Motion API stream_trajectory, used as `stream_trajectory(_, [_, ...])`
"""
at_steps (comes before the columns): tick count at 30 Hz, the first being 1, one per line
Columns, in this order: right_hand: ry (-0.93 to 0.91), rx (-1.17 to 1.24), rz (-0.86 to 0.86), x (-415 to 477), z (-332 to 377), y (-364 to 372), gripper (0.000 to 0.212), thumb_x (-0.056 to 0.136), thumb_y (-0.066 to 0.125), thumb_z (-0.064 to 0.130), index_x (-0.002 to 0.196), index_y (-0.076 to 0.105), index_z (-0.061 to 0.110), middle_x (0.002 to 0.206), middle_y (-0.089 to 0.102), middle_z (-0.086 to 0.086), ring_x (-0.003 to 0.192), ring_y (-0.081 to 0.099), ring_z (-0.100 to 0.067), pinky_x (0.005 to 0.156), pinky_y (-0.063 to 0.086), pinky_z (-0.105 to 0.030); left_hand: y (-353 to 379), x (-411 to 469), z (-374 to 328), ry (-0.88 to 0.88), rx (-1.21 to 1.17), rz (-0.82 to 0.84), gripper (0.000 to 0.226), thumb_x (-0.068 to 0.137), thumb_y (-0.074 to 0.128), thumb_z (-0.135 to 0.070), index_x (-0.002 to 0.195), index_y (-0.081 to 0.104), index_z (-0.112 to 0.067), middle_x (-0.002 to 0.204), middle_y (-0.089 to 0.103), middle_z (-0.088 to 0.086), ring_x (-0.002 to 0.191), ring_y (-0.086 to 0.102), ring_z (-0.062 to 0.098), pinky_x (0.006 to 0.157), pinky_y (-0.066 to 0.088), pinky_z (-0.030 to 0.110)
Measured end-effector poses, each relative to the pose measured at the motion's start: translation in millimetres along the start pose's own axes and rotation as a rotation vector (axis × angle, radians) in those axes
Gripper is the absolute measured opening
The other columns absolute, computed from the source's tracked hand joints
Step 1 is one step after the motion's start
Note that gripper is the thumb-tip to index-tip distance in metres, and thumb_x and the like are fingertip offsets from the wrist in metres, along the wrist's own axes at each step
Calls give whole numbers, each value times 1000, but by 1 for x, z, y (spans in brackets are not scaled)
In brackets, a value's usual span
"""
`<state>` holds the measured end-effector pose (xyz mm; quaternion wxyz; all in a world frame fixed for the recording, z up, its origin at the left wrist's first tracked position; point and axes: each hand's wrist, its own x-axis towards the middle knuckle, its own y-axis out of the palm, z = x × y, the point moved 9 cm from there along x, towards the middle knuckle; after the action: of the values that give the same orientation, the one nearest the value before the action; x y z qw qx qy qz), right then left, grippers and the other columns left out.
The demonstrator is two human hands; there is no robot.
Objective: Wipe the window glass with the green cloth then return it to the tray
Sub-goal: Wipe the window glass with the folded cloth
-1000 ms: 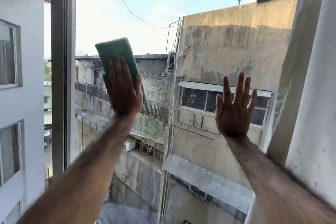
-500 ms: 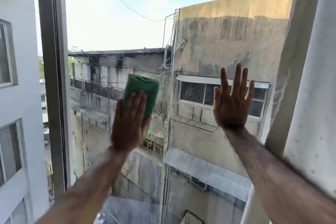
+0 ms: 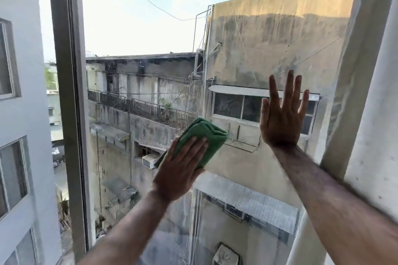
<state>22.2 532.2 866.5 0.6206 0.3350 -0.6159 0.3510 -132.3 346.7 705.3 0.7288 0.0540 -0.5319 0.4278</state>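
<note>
My left hand presses a folded green cloth flat against the window glass, a little below the pane's middle. The cloth sticks out above and to the right of my fingers. My right hand rests flat on the same glass to the right, fingers spread and pointing up, with nothing in it. A narrow gap separates the cloth from my right hand. No tray is in view.
A grey vertical window frame bounds the pane on the left. A pale curtain or wall edge hangs at the right, close to my right forearm. Through the glass I see stained concrete buildings and sky.
My left hand has slid the cloth down and to the right across the glass, from the upper left toward my right hand. My right hand has stayed in place.
</note>
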Motion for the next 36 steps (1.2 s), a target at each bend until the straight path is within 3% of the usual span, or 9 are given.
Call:
stream_trajectory(3, [5, -4, 4, 0, 2, -1, 59, 115, 29, 41, 172, 16, 32, 180, 15, -14, 168, 10, -31, 134, 15, -59, -18, -40, 96, -259, -7, -52, 66, 108, 43, -40, 159, 29, -2, 169, 24, 20, 157, 25, 37, 122, 30, 65])
stream_trajectory(6, [14, -2, 19, -2, 5, -2, 59, 115, 29, 41, 171, 18, 31, 180, 15, -15, 168, 12, -33, 134, 15, -59, -43, -9, 186, -710, -102, -157, 69, 110, 35, -40, 162, 11, -2, 172, 11, 21, 161, 9, 35, 129, 16, 61])
stream_trajectory(10, [16, -12, 31, -1, 4, -2, 58, 115, 27, 42, 171, 18, 30, 180, 14, -15, 168, 11, -33, 135, 13, -58, -75, 64, 225, -1123, -223, -347, 75, 107, 22, -52, 163, 10, -3, 173, 11, 19, 160, 10, 34, 129, 16, 56])
stream_trajectory(12, [10, -14, 24, -1, 4, -2, 58, 115, 26, 42, 171, 18, 30, 180, 14, -15, 168, 11, -33, 135, 14, -59, -86, 112, 197, -1050, -191, -352, 74, 107, 26, -52, 162, 16, -3, 172, 16, 17, 160, 14, 33, 129, 18, 54])
stream_trajectory(16, [1, -11, 19, 2, 3, 0, 59, 115, 27, 41, 171, 18, 29, 180, 14, -15, 168, 11, -32, 134, 15, -60, -82, 183, 60, -417, -110, -350, 69, 108, 37, -48, 160, 27, -5, 169, 29, 16, 158, 23, 34, 127, 22, 57])
stream_trajectory(21, [5, -6, 37, -1, 1, -1, 59, 115, 24, 43, 172, 16, 31, 180, 12, -13, 169, 9, -31, 134, 14, -59, -11, 63, -20, 81, -16, -30, 73, 108, 32, -54, 164, 12, -11, 174, 12, 10, 161, 8, 29, 128, 20, 59])
stream_trajectory(27, [10, -12, 23, -2, 6, -3, 58, 115, 26, 41, 171, 18, 29, 180, 14, -15, 168, 10, -31, 134, 15, -59, -30, -33, 151, -154, 110, -42, 71, 106, 48, -41, 161, 23, -2, 170, 20, 21, 159, 17, 37, 125, 22, 66])
stream_trajectory(33, [12, -20, 33, -2, 7, -2, 59, 114, 28, 40, 172, 18, 29, 180, 14, -15, 169, 9, -31, 135, 14, -58, -110, 133, 262, -899, -103, -354, 70, 109, 17, -50, 162, 14, -4, 172, 16, 17, 160, 13, 33, 131, 13, 53])
stream_trajectory(36, [7, -22, 19, -2, 6, -2, 59, 114, 29, 39, 171, 20, 28, 180, 15, -16, 168, 10, -31, 135, 13, -58, -123, 214, 206, -786, -96, -390, 67, 110, 21, -47, 162, 21, -4, 171, 22, 15, 160, 17, 33, 130, 17, 52])
